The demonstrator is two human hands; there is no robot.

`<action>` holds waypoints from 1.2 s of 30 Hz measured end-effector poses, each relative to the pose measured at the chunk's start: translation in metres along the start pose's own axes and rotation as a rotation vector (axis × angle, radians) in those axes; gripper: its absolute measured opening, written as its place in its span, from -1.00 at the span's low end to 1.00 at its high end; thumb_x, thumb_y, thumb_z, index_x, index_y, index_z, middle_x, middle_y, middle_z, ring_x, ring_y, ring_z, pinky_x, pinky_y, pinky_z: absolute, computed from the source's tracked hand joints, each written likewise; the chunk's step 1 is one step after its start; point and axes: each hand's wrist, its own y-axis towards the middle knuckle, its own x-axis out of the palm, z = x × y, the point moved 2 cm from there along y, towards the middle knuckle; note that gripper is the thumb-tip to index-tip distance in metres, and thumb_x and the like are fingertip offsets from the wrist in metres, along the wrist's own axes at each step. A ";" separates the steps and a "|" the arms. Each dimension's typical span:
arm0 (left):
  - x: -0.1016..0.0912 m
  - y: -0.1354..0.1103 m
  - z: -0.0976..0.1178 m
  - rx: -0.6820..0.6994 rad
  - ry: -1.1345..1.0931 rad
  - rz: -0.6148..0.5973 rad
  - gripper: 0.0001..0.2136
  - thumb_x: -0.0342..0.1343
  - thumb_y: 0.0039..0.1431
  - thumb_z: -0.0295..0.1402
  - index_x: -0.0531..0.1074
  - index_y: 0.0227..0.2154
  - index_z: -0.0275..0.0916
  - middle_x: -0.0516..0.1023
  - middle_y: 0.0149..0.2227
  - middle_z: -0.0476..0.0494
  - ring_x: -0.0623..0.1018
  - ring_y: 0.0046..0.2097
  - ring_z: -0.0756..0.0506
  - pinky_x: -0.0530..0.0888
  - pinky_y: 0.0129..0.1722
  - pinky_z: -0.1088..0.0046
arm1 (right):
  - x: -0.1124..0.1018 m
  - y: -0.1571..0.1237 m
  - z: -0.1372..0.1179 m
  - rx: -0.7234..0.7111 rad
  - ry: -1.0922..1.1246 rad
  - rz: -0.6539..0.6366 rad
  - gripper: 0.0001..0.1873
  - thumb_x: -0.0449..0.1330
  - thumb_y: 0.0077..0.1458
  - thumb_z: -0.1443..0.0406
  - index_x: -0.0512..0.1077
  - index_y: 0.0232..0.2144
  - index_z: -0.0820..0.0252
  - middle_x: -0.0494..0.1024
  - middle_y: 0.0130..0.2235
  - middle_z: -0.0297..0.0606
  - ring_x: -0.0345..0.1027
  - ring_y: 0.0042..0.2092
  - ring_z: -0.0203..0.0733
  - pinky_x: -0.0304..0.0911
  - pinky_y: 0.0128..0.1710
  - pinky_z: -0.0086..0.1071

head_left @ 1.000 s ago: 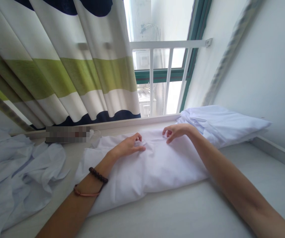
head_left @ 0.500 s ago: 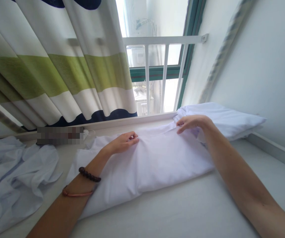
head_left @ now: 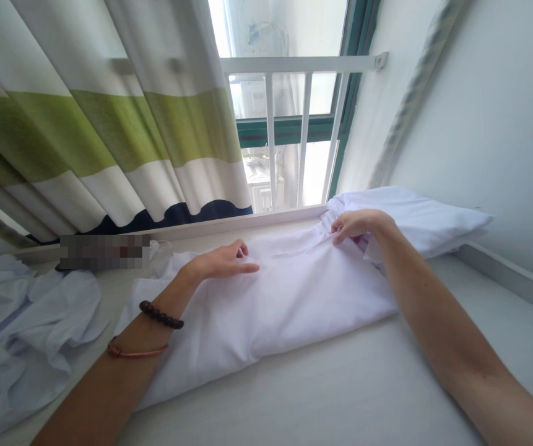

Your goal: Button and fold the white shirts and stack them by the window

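Note:
A folded white cloth (head_left: 312, 303), perhaps a garment, lies lengthwise across the pale surface in front of me. My left hand (head_left: 224, 260) rests over its far edge, thumb and fingers apart, with nothing pinched between them. A dark beaded bracelet (head_left: 161, 314) and a reddish-brown band (head_left: 138, 352) circle the left wrist and forearm. Farther right, my right hand (head_left: 352, 224) pinches the same cloth at its far edge between thumb and fingers. Some of the right fingertips are hidden by the hand.
Folded white cloth (head_left: 415, 214) is piled at the back right by the wall. Crumpled white fabric (head_left: 25, 347) lies at the left, near a blurred dark object (head_left: 103, 253). Behind stand a low ledge (head_left: 285, 218), white railing (head_left: 303, 65), window and striped curtain (head_left: 122, 130).
My left hand has loosened, its thumb and fingers parting from the cloth's edge. The right hand keeps its pinch in nearly the same place. The view has shifted slightly.

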 end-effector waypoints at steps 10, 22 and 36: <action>0.000 0.006 0.001 0.145 -0.073 -0.032 -0.72 0.09 -0.06 -0.10 0.33 -0.38 -0.20 0.41 -0.34 -0.04 0.40 -0.29 -0.09 0.33 -0.30 0.43 | 0.000 -0.001 0.002 0.131 -0.006 -0.142 -0.71 0.34 -0.10 0.25 0.47 -0.26 0.20 0.51 -0.31 -0.20 0.45 -0.46 -0.19 0.38 -0.42 -0.30; 0.003 0.001 0.011 0.153 0.100 -0.084 -0.64 0.11 -0.06 0.00 0.43 -0.34 -0.19 0.51 -0.21 -0.10 0.44 -0.16 -0.20 0.30 -0.21 0.40 | 0.000 -0.004 0.001 0.103 -0.048 -0.143 -0.81 0.33 -0.07 0.23 0.50 -0.34 0.16 0.51 -0.39 -0.27 0.44 -0.44 -0.22 0.35 -0.42 -0.35; 0.012 0.015 0.018 0.092 -0.209 -0.182 -0.51 0.16 -0.11 -0.16 0.35 -0.08 -0.26 0.55 -0.19 -0.16 0.50 -0.17 -0.17 0.38 -0.19 0.39 | -0.001 0.003 0.010 0.098 -0.025 -0.129 -0.85 0.32 -0.10 0.29 0.50 -0.39 0.15 0.55 -0.36 -0.22 0.45 -0.43 -0.15 0.32 -0.44 -0.32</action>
